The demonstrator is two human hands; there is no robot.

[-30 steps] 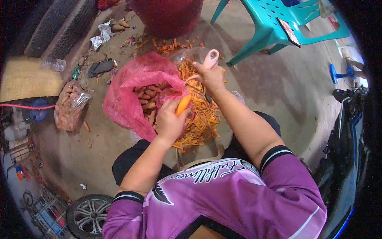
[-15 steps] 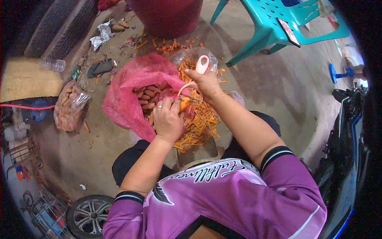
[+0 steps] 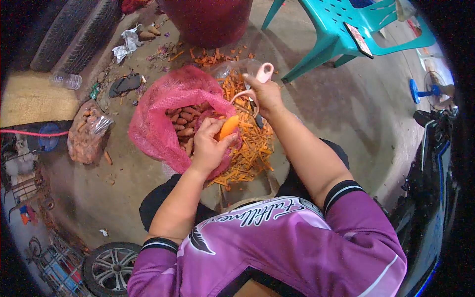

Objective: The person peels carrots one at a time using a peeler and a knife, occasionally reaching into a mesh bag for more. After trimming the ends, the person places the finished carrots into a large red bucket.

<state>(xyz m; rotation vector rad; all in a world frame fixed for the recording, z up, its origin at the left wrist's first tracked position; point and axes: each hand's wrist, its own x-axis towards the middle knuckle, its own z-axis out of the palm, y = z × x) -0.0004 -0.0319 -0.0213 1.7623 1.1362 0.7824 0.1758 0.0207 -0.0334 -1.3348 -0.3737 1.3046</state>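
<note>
My left hand [image 3: 208, 147] is closed around a peeled orange sweet potato [image 3: 229, 127], its bare end pointing up and away from me. In my right hand [image 3: 267, 99] is a pale pink peeler [image 3: 265, 72], with the holed handle end sticking out above my fingers. The peeler's curved head is apart from the sweet potato, just to its right. An open pink mesh sack [image 3: 153, 116] stands beside my left hand, with several unpeeled reddish sweet potatoes [image 3: 185, 117] inside. Orange peelings [image 3: 252, 153] are heaped on the floor below my hands.
A teal plastic chair [image 3: 321, 42] with a phone [image 3: 358, 39] on it stands at upper right. The big dark red tub [image 3: 208, 22] is ahead of me. Tires [image 3: 84, 39], a sandal [image 3: 125, 85] and a filled plastic bag [image 3: 88, 132] lie left. A motorbike [image 3: 430, 188] flanks the right.
My right hand has drawn the peeler slightly up and to the right, off the sweet potato. My left hand has turned, so more of the orange flesh now shows.
</note>
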